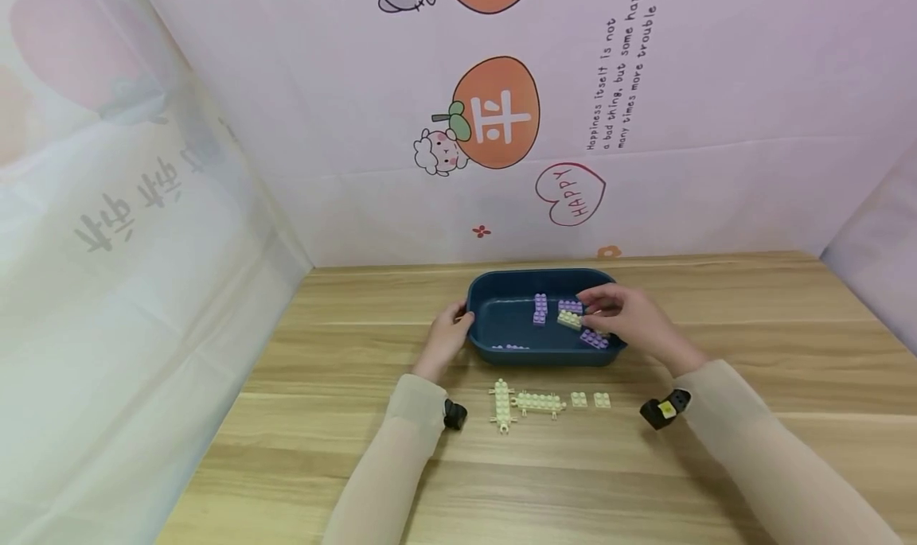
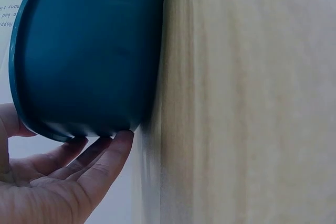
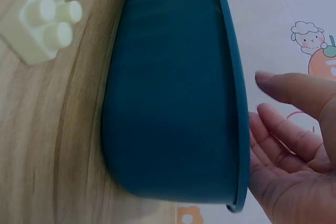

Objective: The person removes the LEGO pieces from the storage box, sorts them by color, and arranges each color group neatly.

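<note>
A dark blue plastic bin (image 1: 548, 357) stands on the table. At its left end my left hand (image 1: 448, 338) holds the wall, thumb at the rim and fingertips (image 2: 123, 137) against the outside. My right hand (image 1: 630, 316) reaches over the bin's right end, thumb and fingers spread apart with nothing between them in the right wrist view. Just under those fingers lie a pale yellow building brick (image 1: 570, 320) and purple building bricks (image 1: 594, 339). More purple bricks (image 1: 540, 309) lie further left inside; a few along the front are mostly hidden by the near wall.
In front of the bin lie two long pale yellow brick pieces with side pegs, one upright in view (image 1: 502, 406) and one crosswise (image 1: 540, 402). Right of them are two small square yellow bricks (image 1: 579, 399). A printed white cloth (image 1: 387, 203) hangs behind the table.
</note>
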`<state>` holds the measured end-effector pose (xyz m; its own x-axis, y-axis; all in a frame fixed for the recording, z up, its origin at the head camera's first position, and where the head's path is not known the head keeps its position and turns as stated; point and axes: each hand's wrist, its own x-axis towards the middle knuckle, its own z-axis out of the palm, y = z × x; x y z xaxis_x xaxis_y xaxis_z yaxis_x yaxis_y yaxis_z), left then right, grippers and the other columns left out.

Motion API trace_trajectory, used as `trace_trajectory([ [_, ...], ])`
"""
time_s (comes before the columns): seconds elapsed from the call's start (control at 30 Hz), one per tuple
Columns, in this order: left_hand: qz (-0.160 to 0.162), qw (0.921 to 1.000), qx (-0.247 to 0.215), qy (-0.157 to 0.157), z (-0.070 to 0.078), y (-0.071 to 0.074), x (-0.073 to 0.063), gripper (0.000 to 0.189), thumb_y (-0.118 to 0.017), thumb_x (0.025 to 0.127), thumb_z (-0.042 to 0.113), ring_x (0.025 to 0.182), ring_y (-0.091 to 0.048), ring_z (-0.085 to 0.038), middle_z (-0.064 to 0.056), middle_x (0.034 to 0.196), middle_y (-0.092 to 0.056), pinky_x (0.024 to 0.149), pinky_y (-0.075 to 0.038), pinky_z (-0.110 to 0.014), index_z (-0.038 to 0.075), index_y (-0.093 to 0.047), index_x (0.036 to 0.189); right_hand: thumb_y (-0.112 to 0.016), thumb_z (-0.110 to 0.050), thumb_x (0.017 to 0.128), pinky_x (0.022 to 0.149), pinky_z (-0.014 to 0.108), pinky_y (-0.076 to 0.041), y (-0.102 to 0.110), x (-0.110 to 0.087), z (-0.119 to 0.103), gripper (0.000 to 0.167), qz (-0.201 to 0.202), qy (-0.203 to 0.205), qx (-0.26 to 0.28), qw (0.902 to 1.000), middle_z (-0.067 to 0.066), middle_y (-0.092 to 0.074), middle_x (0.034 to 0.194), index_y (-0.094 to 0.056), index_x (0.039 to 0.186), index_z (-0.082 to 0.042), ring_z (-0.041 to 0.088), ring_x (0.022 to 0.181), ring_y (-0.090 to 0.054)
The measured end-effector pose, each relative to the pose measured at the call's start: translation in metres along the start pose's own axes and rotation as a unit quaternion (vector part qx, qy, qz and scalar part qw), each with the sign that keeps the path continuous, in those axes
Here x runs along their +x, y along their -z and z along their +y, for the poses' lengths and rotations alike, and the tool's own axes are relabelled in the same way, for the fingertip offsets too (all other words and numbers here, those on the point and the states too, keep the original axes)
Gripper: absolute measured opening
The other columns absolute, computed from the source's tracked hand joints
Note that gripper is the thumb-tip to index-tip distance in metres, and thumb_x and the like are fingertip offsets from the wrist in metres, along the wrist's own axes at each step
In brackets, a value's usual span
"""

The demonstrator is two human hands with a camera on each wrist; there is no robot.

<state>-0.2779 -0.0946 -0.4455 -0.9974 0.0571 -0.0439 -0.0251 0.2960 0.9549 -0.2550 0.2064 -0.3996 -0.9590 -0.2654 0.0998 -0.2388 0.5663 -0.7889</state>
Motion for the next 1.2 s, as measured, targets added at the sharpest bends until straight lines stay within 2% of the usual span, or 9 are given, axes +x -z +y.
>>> trace_trajectory([
  [0.23, 0.003, 1.0000, 0.005, -0.002, 0.000, 0.000, 0.000, 0.042, -0.047, 0.101, 0.015, 0.129, -0.049, -0.031, -0.017, 0.138, -0.053, 0.106, -0.044, -0.043, 0.000, -0.048, 0.140, -0.072, -0.015, 0.087, 0.068, 0.024, -0.052, -0.008, 0.011, -0.003, 0.039, -0.006, -0.022, -0.054, 0.9983, 0.019, -0.067, 0.108, -0.063, 0.122, 0.001, 0.029, 0.095, -0.063],
  [0.37, 0.003, 1.0000, 0.008, -0.001, 0.001, 0.000, 0.001, 0.042, -0.047, 0.101, 0.016, 0.129, -0.049, -0.031, -0.017, 0.138, -0.053, 0.106, -0.043, -0.043, 0.000, -0.048, 0.140, -0.071, -0.014, 0.087, 0.069, 0.028, -0.052, -0.012, 0.016, -0.002, 0.039, -0.009, -0.036, -0.066, 0.9971, 0.020, -0.068, 0.107, -0.063, 0.121, 0.002, 0.029, 0.094, -0.063],
  [0.63, 0.003, 0.9999, 0.006, -0.008, 0.001, 0.001, 0.000, 0.041, -0.047, 0.101, 0.014, 0.128, -0.050, -0.032, -0.018, 0.137, -0.054, 0.105, -0.044, -0.043, -0.001, -0.049, 0.139, -0.071, -0.011, 0.086, 0.081, 0.040, -0.054, -0.018, 0.025, -0.002, 0.036, -0.015, -0.062, -0.079, 0.9948, 0.020, -0.068, 0.105, -0.064, 0.118, 0.005, 0.028, 0.093, -0.062],
  [0.67, 0.002, 1.0000, 0.004, -0.008, 0.006, 0.001, -0.004, 0.041, -0.047, 0.101, 0.013, 0.128, -0.049, -0.033, -0.019, 0.137, -0.054, 0.105, -0.044, -0.044, -0.003, -0.049, 0.138, -0.070, -0.011, 0.086, 0.082, 0.042, -0.054, -0.018, 0.025, -0.002, 0.036, -0.018, -0.065, -0.081, 0.9945, 0.021, -0.067, 0.105, -0.064, 0.118, 0.006, 0.028, 0.093, -0.062],
  [0.87, 0.001, 1.0000, 0.004, -0.003, 0.005, 0.001, -0.003, 0.041, -0.047, 0.101, 0.013, 0.128, -0.049, -0.033, -0.019, 0.138, -0.053, 0.105, -0.044, -0.044, -0.003, -0.048, 0.138, -0.070, -0.011, 0.087, 0.084, 0.043, -0.052, -0.020, 0.030, -0.001, 0.035, -0.029, -0.079, -0.082, 0.9930, 0.020, -0.066, 0.105, -0.064, 0.116, 0.007, 0.028, 0.093, -0.060],
  [0.9, 0.001, 1.0000, 0.005, -0.003, 0.000, 0.000, 0.002, 0.041, -0.047, 0.101, 0.014, 0.129, -0.049, -0.031, -0.017, 0.138, -0.053, 0.104, -0.045, -0.043, -0.001, -0.048, 0.139, -0.070, -0.011, 0.087, 0.084, 0.043, -0.052, -0.021, 0.031, 0.000, 0.034, -0.031, -0.082, -0.083, 0.9927, 0.020, -0.066, 0.105, -0.064, 0.116, 0.006, 0.028, 0.094, -0.060],
  [0.97, 0.001, 1.0000, 0.006, -0.004, -0.001, 0.001, 0.001, 0.041, -0.047, 0.101, 0.013, 0.128, -0.050, -0.032, -0.018, 0.137, -0.053, 0.103, -0.046, -0.043, -0.002, -0.048, 0.139, -0.069, -0.012, 0.087, 0.084, 0.042, -0.052, -0.022, 0.033, 0.002, 0.034, -0.036, -0.089, -0.084, 0.9919, 0.019, -0.066, 0.106, -0.065, 0.116, 0.006, 0.027, 0.094, -0.059],
  [1.2, -0.002, 1.0000, -0.004, -0.001, 0.000, 0.001, 0.000, 0.042, -0.047, 0.101, 0.014, 0.128, -0.049, -0.032, -0.019, 0.138, -0.053, 0.102, -0.047, -0.043, -0.001, -0.047, 0.140, -0.069, -0.009, 0.086, 0.082, 0.042, -0.053, -0.025, 0.036, 0.006, 0.030, -0.033, -0.076, -0.102, 0.9913, 0.020, -0.067, 0.105, -0.067, 0.112, 0.006, 0.027, 0.091, -0.060],
])
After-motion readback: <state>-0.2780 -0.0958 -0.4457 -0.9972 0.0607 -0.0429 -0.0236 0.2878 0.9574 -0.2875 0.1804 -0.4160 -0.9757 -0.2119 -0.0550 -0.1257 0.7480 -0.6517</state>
